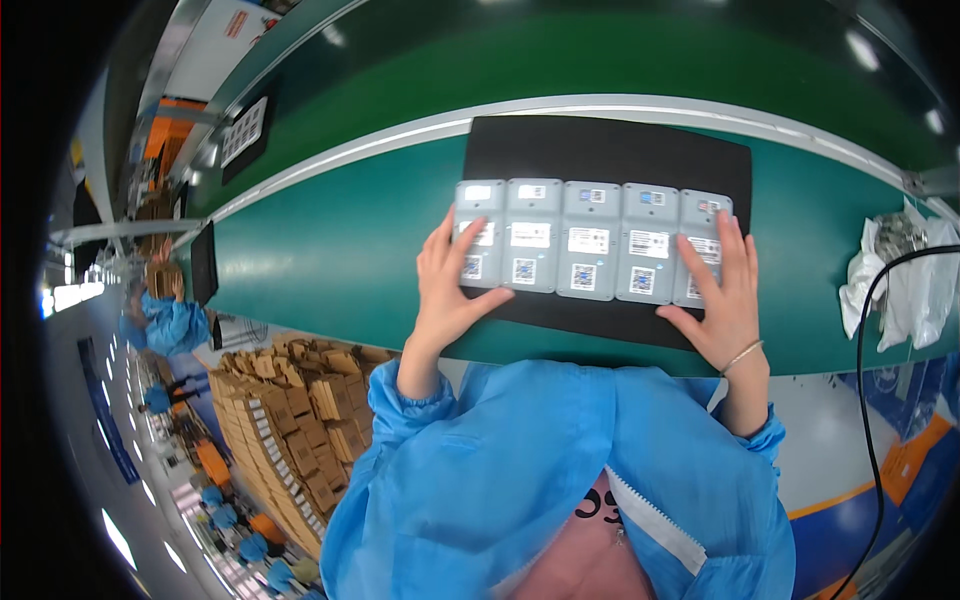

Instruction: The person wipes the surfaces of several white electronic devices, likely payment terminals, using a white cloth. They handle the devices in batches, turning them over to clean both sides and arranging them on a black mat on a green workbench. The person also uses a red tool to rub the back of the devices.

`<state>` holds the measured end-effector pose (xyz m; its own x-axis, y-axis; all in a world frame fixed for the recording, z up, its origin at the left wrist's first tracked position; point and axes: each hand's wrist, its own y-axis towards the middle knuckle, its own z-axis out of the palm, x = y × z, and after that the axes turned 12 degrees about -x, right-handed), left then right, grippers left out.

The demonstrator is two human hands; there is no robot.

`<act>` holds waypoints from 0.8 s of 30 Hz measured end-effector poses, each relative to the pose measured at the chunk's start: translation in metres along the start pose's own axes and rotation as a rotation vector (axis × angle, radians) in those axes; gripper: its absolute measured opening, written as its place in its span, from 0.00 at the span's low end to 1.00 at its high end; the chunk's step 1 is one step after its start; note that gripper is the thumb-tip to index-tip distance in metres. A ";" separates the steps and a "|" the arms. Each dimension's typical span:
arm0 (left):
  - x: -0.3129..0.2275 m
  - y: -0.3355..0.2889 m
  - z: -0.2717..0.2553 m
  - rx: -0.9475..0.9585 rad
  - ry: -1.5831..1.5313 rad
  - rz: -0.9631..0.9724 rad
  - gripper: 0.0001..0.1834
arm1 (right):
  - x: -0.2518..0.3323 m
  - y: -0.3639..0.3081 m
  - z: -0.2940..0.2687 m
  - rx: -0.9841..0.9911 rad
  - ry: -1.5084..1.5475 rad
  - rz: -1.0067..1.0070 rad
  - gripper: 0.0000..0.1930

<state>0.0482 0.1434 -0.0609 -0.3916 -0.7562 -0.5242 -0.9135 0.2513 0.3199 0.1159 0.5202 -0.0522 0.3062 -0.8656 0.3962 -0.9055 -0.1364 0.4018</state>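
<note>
Several flat grey rectangular devices [590,265] lie side by side in a row, with white labels and square codes on their upward faces. Under them is a black mat [610,150]. At the row's left end, my left hand [443,285] has its fingers spread over the outer device [480,245], its thumb by the lower edge. My right hand [728,312] rests with spread fingers on the rightmost device [703,205], partly covering its labels, its thumb near the lower edge. Both hands touch the row from opposite ends.
The mat is on a green bench [330,250] with a metal rail [620,105] behind. White plastic bags [905,270] and a black cable [865,400] are at the right. Stacked cardboard boxes [300,420] stand lower left. Another person [170,315] works at the far left.
</note>
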 end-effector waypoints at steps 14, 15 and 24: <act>0.019 -0.020 0.017 -0.143 -0.250 0.016 0.52 | 0.038 0.014 0.026 -0.051 0.240 0.106 0.36; 0.016 -0.015 0.025 -0.184 -0.301 0.058 0.52 | 0.042 0.015 0.028 -0.076 0.213 0.080 0.35; -0.019 -0.011 0.050 -0.121 -0.327 0.147 0.62 | 0.048 0.032 0.021 0.046 0.242 -0.037 0.51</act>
<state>0.0606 0.1855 -0.0938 -0.5496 -0.4795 -0.6841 -0.8332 0.2543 0.4911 0.0956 0.4642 -0.0377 0.3957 -0.7198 0.5704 -0.9032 -0.1925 0.3836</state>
